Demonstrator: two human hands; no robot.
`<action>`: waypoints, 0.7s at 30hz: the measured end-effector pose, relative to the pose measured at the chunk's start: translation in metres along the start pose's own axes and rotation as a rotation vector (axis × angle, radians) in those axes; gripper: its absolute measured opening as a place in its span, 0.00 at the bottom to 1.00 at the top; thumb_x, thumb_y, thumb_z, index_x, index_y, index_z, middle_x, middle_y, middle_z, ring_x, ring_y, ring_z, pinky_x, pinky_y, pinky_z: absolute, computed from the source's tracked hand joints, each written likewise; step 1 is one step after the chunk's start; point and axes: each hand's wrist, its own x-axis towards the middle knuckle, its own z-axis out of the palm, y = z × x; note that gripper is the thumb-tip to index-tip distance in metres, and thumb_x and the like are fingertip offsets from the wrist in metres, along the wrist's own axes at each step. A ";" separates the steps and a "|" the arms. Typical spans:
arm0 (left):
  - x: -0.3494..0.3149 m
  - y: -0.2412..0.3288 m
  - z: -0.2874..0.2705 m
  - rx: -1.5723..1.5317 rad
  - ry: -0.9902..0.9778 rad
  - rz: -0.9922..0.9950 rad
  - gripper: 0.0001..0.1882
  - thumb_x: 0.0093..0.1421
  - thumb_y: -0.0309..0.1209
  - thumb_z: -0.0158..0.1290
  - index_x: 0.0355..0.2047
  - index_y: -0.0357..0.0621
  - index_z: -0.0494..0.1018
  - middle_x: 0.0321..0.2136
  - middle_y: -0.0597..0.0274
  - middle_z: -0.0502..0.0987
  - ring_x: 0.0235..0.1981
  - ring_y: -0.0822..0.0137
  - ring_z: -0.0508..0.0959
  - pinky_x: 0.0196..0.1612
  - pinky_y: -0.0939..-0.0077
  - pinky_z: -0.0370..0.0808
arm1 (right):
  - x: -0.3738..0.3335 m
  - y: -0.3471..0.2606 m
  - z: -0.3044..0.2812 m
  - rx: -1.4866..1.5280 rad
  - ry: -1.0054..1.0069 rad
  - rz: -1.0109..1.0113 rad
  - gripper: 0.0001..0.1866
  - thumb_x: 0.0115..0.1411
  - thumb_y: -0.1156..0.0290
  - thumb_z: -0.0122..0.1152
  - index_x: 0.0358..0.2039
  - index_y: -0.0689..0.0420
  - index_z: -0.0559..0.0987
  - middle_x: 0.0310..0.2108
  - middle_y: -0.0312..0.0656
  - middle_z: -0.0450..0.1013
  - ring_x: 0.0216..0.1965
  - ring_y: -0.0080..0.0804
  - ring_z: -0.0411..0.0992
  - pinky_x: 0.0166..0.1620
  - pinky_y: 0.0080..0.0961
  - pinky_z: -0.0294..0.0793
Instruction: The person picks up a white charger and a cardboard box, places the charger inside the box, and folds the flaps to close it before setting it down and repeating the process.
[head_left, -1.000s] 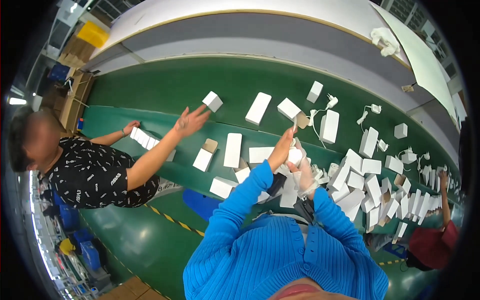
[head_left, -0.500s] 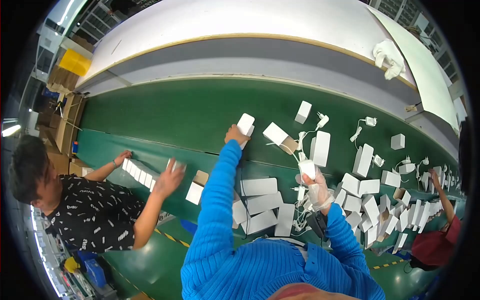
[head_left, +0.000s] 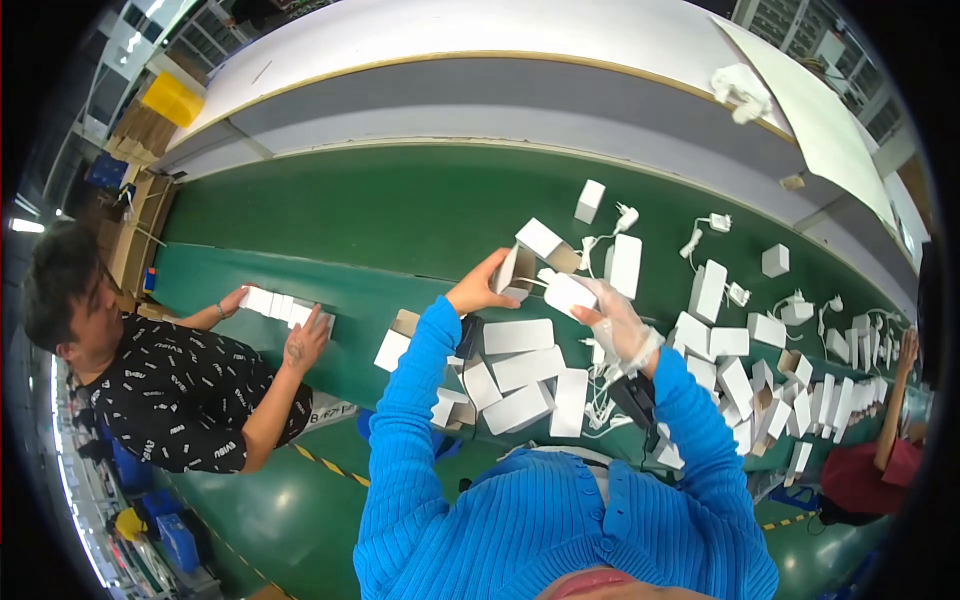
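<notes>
Left hand [head_left: 478, 291] bare, fingers [head_left: 497, 263] clamped on the side of a small open carton [head_left: 517, 272]: white outside, brown cardboard inside, mouth turned toward the other hand. Right hand [head_left: 618, 322] in a thin translucent glove, fingers [head_left: 590, 316] closed around a white rounded-corner charger block [head_left: 568, 294], held just beside the carton's opening, nearly touching it. Both raised above the green conveyor belt [head_left: 400, 215]. Just below the fingers, a cluster of flat white boxes [head_left: 520, 370] lying side by side. Beyond the fingertips, another open carton [head_left: 545, 243] and loose white cables with plugs [head_left: 610, 228]. Far left of the left hand, a co-worker in a black patterned shirt [head_left: 170, 390], both hands pressed on a row of white boxes [head_left: 278, 306].
</notes>
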 end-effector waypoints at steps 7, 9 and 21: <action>-0.023 -0.004 0.073 0.079 -0.139 0.082 0.47 0.34 0.34 0.70 0.55 0.41 0.60 0.49 0.56 0.68 0.53 0.63 0.66 0.57 0.71 0.61 | -0.012 -0.024 -0.017 -0.824 -0.356 -0.151 0.13 0.55 0.69 0.57 0.40 0.61 0.71 0.37 0.49 0.70 0.42 0.48 0.69 0.43 0.37 0.69; -0.032 -0.024 0.090 0.529 -0.088 0.353 0.47 0.33 0.35 0.70 0.55 0.40 0.60 0.49 0.54 0.68 0.52 0.60 0.66 0.56 0.70 0.61 | -0.030 -0.026 -0.002 -1.075 -0.492 -0.269 0.10 0.54 0.71 0.57 0.36 0.60 0.73 0.37 0.50 0.70 0.41 0.48 0.70 0.41 0.38 0.70; -0.086 -0.046 0.167 0.111 -0.154 0.116 0.47 0.34 0.34 0.70 0.56 0.41 0.59 0.48 0.54 0.68 0.52 0.61 0.66 0.56 0.69 0.61 | -0.115 0.003 0.016 -0.719 -0.438 -0.157 0.17 0.44 0.72 0.65 0.37 0.56 0.77 0.39 0.46 0.71 0.41 0.45 0.70 0.42 0.35 0.72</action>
